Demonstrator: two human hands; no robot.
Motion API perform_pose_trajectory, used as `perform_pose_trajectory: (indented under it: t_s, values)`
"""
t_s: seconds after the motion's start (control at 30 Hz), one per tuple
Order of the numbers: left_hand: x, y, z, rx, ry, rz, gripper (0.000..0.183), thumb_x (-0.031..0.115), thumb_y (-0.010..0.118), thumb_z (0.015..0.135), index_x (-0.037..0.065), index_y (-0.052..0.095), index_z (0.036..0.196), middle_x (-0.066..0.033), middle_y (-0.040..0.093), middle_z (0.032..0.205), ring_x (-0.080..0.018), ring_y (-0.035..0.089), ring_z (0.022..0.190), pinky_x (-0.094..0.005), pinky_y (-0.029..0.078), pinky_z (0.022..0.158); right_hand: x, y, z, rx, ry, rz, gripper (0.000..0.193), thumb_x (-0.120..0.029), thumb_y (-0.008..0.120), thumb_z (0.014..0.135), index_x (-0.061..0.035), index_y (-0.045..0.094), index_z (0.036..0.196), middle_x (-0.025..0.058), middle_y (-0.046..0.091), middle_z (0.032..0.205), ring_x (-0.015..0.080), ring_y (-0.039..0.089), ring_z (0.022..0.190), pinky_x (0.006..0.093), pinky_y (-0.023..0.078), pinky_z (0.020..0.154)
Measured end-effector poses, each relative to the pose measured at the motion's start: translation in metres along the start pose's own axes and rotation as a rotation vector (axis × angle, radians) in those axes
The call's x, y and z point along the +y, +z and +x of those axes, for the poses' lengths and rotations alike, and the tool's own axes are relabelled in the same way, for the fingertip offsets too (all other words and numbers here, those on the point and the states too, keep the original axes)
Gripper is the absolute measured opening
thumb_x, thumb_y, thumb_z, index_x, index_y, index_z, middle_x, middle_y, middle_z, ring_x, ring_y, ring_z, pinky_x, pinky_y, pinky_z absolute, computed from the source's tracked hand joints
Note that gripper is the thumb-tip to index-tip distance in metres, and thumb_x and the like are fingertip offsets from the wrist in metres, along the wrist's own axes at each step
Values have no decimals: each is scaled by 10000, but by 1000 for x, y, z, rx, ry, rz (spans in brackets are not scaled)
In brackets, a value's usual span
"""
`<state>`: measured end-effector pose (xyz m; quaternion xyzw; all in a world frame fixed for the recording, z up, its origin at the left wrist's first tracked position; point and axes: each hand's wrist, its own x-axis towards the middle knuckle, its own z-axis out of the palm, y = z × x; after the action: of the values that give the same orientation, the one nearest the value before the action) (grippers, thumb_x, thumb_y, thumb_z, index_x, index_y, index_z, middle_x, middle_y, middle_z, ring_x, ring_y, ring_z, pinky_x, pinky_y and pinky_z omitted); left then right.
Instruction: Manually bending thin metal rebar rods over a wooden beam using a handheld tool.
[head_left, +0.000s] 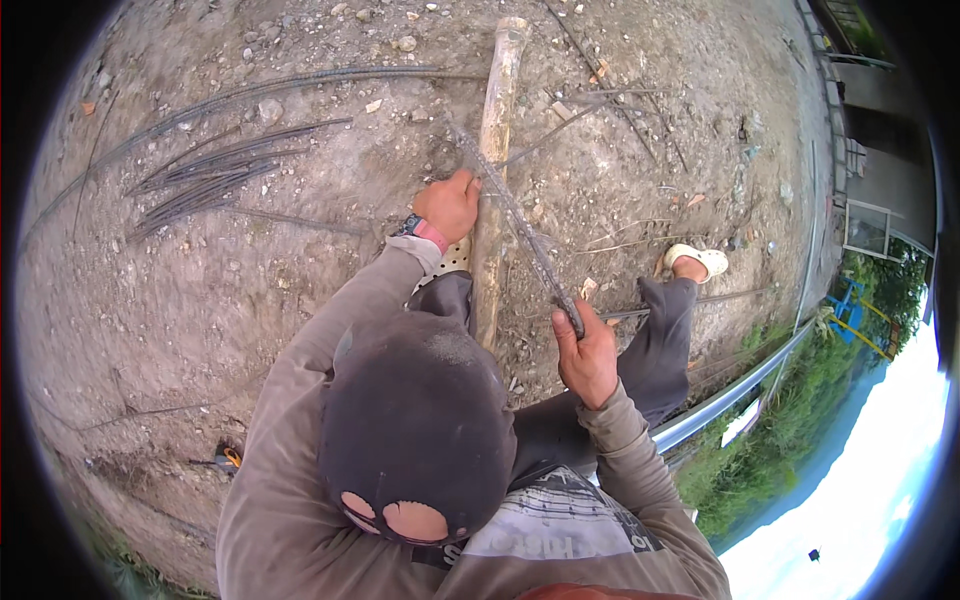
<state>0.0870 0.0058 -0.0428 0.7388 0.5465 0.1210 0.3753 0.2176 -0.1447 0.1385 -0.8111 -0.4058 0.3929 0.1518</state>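
Note:
In my right hand (pixel 590 355), the fingers are wrapped round the lower end of a long, narrow grey metal bar (pixel 520 225). The bar slants up and left across a pale wooden pole (pixel 493 120), and its far end is blurred. My left hand (pixel 448 205) is closed in a fist against the pole's left side, just below the crossing bar. What its fingers grip is hidden. A thin rod (pixel 550 135) slants away to the right of the pole. The pole lies on the dirt between my feet.
Several dark steel rods (pixel 215 175) lie in a bundle at left, with a long curved rod (pixel 300 78) beyond them. My torn dark trouser knee (pixel 415 400) rises close below my left hand. A pale clog (pixel 700 262) is on my right foot. A metal rail (pixel 735 390) runs along the right.

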Motion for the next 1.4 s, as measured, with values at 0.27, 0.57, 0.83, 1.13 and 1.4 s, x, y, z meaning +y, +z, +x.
perform_pose_trajectory:
  t_s: [0.27,0.57,0.83,1.13,1.4]
  values:
    - [-8,-8,1,-2,86,-106,223,257,485,863,40,527,840,-213,582,705,-416,560,671,-491,428,604,24,31,38,109,-212,66,283,-285,547,876,-12,487,834,226,521,618,436,531,612,450,398,513]
    - [-9,-4,-14,-93,-37,-55,331,332,425,884,47,569,800,-209,603,716,-421,570,687,-514,440,635,23,27,20,-2,-162,37,303,-292,544,884,-18,462,782,177,473,542,365,494,493,392,375,469]
    - [-4,0,-23,-39,-24,79,358,368,394,903,73,536,757,-177,590,660,-397,565,615,-505,422,545,36,34,11,25,-180,59,264,-242,554,878,-14,466,777,165,470,537,342,474,473,382,369,467]
    - [-6,1,-25,-37,-5,89,350,369,386,902,79,544,788,-182,599,668,-395,575,625,-510,440,576,43,6,-39,11,-163,26,235,-219,556,874,-19,480,777,163,454,524,335,457,452,373,364,448]
    - [-2,-7,-17,-103,-64,157,372,373,344,912,68,551,859,-203,614,746,-400,587,714,-497,452,656,36,33,9,114,-201,18,230,-223,576,860,-18,499,792,197,497,560,410,522,548,409,389,468]
